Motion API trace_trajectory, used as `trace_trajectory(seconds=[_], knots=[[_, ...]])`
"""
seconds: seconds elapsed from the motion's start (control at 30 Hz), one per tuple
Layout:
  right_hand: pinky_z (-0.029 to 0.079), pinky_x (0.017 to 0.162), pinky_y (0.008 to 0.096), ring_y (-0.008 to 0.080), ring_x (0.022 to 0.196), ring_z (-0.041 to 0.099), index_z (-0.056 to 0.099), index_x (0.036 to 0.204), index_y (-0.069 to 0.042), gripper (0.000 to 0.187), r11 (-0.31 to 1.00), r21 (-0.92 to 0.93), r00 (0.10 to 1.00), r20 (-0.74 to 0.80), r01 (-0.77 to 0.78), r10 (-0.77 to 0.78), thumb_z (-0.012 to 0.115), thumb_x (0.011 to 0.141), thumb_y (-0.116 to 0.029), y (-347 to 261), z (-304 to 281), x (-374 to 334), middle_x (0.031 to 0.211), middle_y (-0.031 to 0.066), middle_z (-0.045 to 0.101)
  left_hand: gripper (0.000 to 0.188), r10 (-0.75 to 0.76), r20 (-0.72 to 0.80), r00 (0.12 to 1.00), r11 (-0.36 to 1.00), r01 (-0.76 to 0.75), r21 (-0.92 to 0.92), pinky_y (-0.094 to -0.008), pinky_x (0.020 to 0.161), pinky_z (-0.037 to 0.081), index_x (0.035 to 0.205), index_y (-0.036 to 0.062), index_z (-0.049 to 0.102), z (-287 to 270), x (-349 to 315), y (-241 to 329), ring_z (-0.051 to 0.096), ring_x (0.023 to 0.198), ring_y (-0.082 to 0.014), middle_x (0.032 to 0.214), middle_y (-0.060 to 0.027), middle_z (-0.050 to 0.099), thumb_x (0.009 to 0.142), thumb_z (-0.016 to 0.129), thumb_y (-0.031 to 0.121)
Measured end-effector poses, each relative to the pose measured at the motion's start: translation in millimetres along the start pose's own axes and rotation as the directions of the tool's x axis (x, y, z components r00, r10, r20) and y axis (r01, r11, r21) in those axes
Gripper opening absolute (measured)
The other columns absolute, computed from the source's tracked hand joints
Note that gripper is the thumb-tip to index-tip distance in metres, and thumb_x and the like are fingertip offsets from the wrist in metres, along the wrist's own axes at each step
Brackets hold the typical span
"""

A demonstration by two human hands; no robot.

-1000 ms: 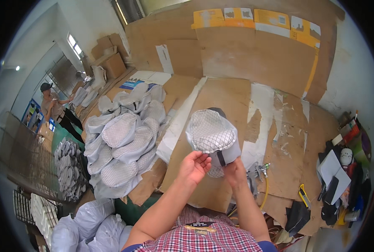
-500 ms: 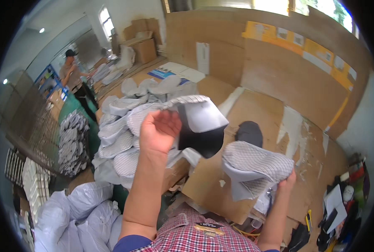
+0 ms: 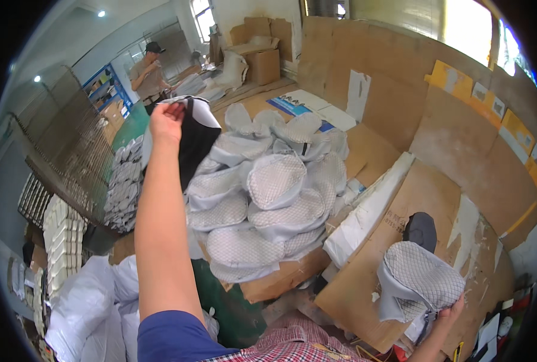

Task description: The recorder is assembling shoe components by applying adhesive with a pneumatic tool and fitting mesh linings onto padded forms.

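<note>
My left hand (image 3: 167,123) is raised at the far left, fingers closed on the upper edge of a black and light-grey fabric cover (image 3: 199,136). The cover hangs from the fingers with its black side showing. At the right, my right hand (image 3: 451,311) grips the lower right edge of a grey quilted cover (image 3: 422,274) with a dark diamond pattern. Just behind it a dark grey rounded pad (image 3: 421,231) lies on the cardboard. Between my arms, a heap of similar quilted covers (image 3: 278,181) is piled on a cardboard-covered surface.
White plastic sacks (image 3: 81,308) are at the lower left, near stacks of grey pieces (image 3: 123,187) and a wire rack (image 3: 63,142). A co-worker (image 3: 148,75) stands at the back left. Cardboard panels (image 3: 377,78) wall the far side. Tools and a white sheet (image 3: 488,332) are at the lower right.
My left hand has swung left and farther away with the black and grey cover, now beyond the heap's left side. The view has turned left. My right hand still holds the quilted cover.
</note>
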State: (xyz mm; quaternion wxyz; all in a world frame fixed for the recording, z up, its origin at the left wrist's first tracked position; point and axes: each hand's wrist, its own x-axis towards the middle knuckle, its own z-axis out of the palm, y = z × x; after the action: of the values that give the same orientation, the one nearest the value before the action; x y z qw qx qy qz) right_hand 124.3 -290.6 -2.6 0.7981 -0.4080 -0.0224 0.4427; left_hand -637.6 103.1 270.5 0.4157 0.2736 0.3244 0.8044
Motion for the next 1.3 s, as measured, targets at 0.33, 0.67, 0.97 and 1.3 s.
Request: trace_trajectory(seconds=[0.33,0.67,0.97,1.3], knots=[[0.044,0.092,0.0442,0.0305,0.104,0.055,0.051,0.115,0.002,0.038,0.978,-0.069,0.978,0.089,0.196,-0.189,0.035,0.092,-0.023,6,44,-37,0.113,0.0176,0.057,0.013,-0.48,-0.024,0.877,0.773,0.436,0.46,-0.0323,0.063,0.043,0.084,0.011,0.052,-32,-68,-218,0.055,0.071,-0.0171,0.086,-0.0043,0.061,0.08,0.05,0.023],[0.043,0.091,0.0407,0.0259,0.102,0.056,0.056,0.108,-0.001,0.033,0.993,-0.002,0.983,-0.142,0.118,-0.117,0.043,0.089,-0.024,30,41,-72,0.109,0.013,0.06,0.047,-0.992,0.13,-0.006,0.076,0.784,0.616,-0.0363,0.067,0.048,0.111,0.0085,0.052,46,-435,-396,0.056,0.078,-0.0196,0.095,-0.0062,0.058,0.078,0.064,0.04],[0.042,0.085,0.0355,0.0226,0.096,0.053,0.049,0.117,-0.007,0.047,0.878,-0.461,0.874,-0.471,-0.132,-0.116,0.058,0.079,-0.034,70,-76,-94,0.103,0.0063,0.055,0.031,-0.978,0.182,0.104,0.21,0.486,0.849,-0.0283,0.071,0.048,0.095,0.0032,0.061,80,-489,-399,0.061,0.078,-0.0178,0.086,-0.0056,0.064,0.07,0.072,0.019],[0.045,0.077,0.0379,0.0295,0.088,0.058,0.044,0.117,0.001,0.051,0.508,-0.838,0.979,0.186,0.2,-0.077,0.065,0.074,-0.019,65,3,-14,0.096,0.0191,0.058,0.049,-0.517,0.746,0.42,0.586,-0.462,0.666,-0.038,0.081,0.045,0.112,0.0038,0.054,270,-478,-353,0.058,0.094,-0.0307,0.1,-0.0149,0.061,0.068,0.07,0.019]])
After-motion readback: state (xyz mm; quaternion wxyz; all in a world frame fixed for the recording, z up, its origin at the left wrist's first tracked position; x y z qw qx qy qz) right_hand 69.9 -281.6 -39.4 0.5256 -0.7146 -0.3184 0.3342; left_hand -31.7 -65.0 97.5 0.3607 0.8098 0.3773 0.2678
